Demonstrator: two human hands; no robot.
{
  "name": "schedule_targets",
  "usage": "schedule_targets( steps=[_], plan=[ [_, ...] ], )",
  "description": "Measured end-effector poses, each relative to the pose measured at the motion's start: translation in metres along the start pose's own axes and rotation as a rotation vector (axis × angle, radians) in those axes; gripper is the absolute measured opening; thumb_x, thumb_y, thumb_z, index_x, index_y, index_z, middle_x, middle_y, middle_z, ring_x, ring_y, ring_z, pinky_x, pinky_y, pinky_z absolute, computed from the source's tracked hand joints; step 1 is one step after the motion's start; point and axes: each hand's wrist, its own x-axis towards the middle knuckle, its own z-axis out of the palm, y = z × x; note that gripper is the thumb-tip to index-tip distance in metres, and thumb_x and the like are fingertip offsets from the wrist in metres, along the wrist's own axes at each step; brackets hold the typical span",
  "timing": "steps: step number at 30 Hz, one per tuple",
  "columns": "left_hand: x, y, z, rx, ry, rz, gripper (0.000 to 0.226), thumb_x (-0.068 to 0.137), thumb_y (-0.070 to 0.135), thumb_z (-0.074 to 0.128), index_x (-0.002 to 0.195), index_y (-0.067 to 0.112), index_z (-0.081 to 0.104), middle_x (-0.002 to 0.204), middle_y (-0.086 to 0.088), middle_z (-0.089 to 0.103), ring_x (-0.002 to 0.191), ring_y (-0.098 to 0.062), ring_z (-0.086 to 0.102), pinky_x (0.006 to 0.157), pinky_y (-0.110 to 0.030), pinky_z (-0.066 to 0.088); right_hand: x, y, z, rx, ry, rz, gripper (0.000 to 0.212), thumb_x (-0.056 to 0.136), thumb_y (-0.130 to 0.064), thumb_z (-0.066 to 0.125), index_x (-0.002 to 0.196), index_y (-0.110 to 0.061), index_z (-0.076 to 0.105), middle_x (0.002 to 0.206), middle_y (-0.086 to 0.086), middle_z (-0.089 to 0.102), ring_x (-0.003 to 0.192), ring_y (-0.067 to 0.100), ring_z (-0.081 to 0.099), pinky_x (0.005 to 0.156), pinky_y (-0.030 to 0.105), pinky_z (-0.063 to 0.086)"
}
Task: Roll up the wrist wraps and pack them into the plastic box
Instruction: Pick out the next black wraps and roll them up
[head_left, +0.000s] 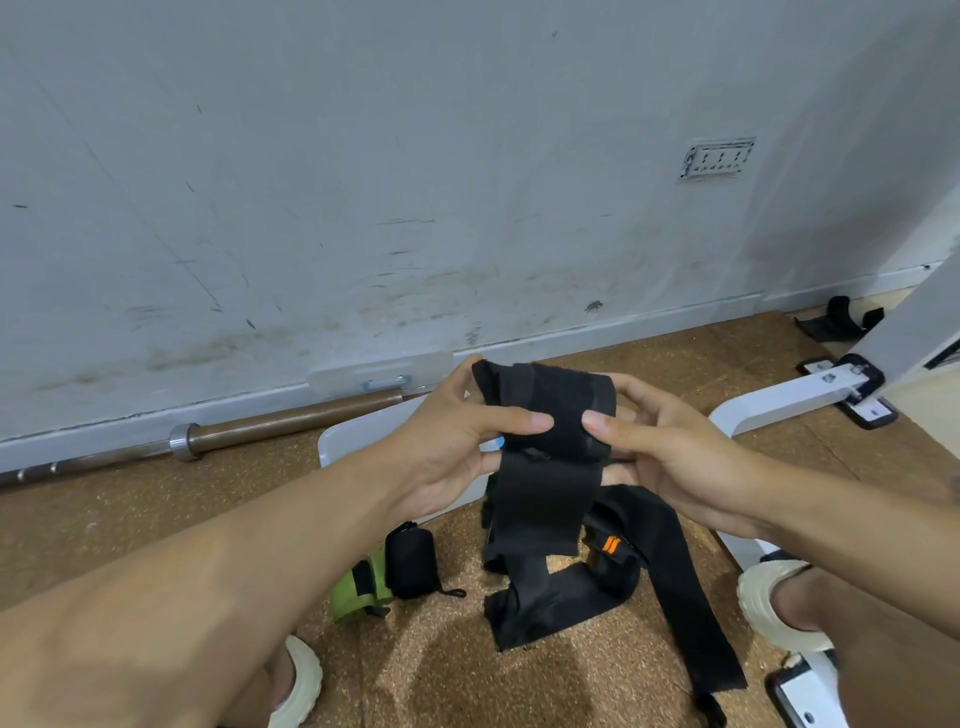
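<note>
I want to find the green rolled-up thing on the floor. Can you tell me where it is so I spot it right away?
Look at the brown cork floor, just below the person's left forearm. Two rolled wrist wraps lie side by side there: the green wrist wrap is the nearer, left one, touching the black rolled wrap. It is the only bright green thing around; everything else nearby is black or white.

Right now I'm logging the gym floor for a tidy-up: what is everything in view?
wrist wrap in hand: 1, black, held up, tail hanging
loose wrap: 1, black with orange tag, on floor
rolled wraps: 2, green and black, floor left
plastic box: 1, white, behind hands
barbell: 1, brown, along wall
bench frame: 1, white, right
shoes: 2, cream
left hand: pinching wrap
right hand: pinching wrap
</note>
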Motion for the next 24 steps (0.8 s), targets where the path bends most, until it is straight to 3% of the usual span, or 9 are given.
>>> schedule_targets(
  steps=[3, 6, 9, 13, 15, 19, 22, 24],
  plan=[
    [0.0, -0.003, 0.001, -0.044, -0.024, -0.026, 0.084, 0.075, -0.006, 0.078, 0.147, 0.02, 0.043, 0.123, -0.014, 0.072, 0.113, -0.032, 0.07, 0.08, -0.043, 0.062, 0.001, -0.001, -0.002, -0.071, 0.044, -0.082, 0.062, 0.078, -0.013, 0.076, 0.136, -0.021, 0.054, 0.131, 0.009, 0.069, 0.108, 0.036, 0.071, 0.073, 0.041, 0.065],
    [0.002, -0.006, 0.001, -0.065, -0.028, -0.035, 0.079, 0.083, -0.006, 0.074, 0.15, 0.018, 0.041, 0.122, -0.016, 0.073, 0.116, -0.033, 0.069, 0.087, -0.044, 0.062, 0.001, -0.002, 0.0, -0.109, 0.072, -0.145, 0.065, 0.078, -0.007, 0.077, 0.137, -0.022, 0.053, 0.133, 0.005, 0.068, 0.11, 0.034, 0.072, 0.082, 0.052, 0.062],
    [0.002, -0.006, 0.002, -0.064, -0.024, -0.036, 0.067, 0.083, -0.004, 0.074, 0.143, 0.015, 0.051, 0.124, -0.017, 0.072, 0.119, -0.037, 0.066, 0.094, -0.048, 0.058, 0.0, -0.001, 0.002, -0.188, 0.099, -0.202, 0.064, 0.08, -0.001, 0.076, 0.136, -0.022, 0.052, 0.131, -0.002, 0.068, 0.112, 0.031, 0.073, 0.09, 0.064, 0.057],
    [0.003, -0.006, 0.003, -0.064, -0.045, -0.032, 0.061, 0.08, 0.006, 0.077, 0.138, 0.01, 0.058, 0.129, -0.016, 0.069, 0.117, -0.035, 0.068, 0.096, -0.049, 0.058, 0.0, 0.003, 0.0, -0.294, 0.108, -0.29, 0.063, 0.081, 0.002, 0.078, 0.132, -0.025, 0.054, 0.129, -0.005, 0.068, 0.111, 0.035, 0.071, 0.083, 0.051, 0.063],
    [0.002, -0.005, 0.005, -0.058, -0.058, -0.048, 0.053, 0.085, 0.012, 0.075, 0.136, 0.007, 0.062, 0.129, -0.016, 0.069, 0.115, -0.033, 0.069, 0.094, -0.047, 0.059, 0.001, 0.007, -0.002, -0.365, 0.125, -0.341, 0.063, 0.079, 0.002, 0.081, 0.128, -0.029, 0.058, 0.129, -0.005, 0.067, 0.112, 0.034, 0.07, 0.091, 0.048, 0.061],
    [-0.002, -0.003, 0.009, -0.095, -0.048, -0.096, 0.047, 0.085, 0.019, 0.073, 0.129, 0.003, 0.066, 0.122, -0.017, 0.072, 0.107, -0.035, 0.072, 0.088, -0.045, 0.062, 0.001, 0.011, -0.003, -0.478, 0.16, -0.393, 0.062, 0.078, 0.01, 0.081, 0.121, -0.03, 0.062, 0.124, -0.01, 0.069, 0.114, 0.016, 0.068, 0.094, 0.032, 0.057],
    [-0.003, -0.002, 0.011, -0.204, 0.001, -0.106, 0.042, 0.085, 0.017, 0.073, 0.124, 0.003, 0.068, 0.116, -0.015, 0.074, 0.094, -0.03, 0.076, 0.073, -0.04, 0.065, 0.001, 0.012, 0.0, -0.501, 0.146, -0.425, 0.057, 0.08, 0.015, 0.078, 0.121, -0.021, 0.062, 0.124, -0.012, 0.07, 0.117, 0.009, 0.066, 0.091, 0.029, 0.058],
    [-0.002, -0.003, 0.01, -0.224, 0.031, -0.097, 0.034, 0.09, 0.015, 0.071, 0.123, 0.004, 0.069, 0.115, -0.013, 0.074, 0.092, -0.027, 0.077, 0.074, -0.04, 0.065, 0.001, 0.011, 0.002, -0.496, 0.125, -0.413, 0.053, 0.08, 0.013, 0.078, 0.121, -0.017, 0.063, 0.127, -0.015, 0.069, 0.118, 0.004, 0.065, 0.089, 0.027, 0.059]
  ],
)
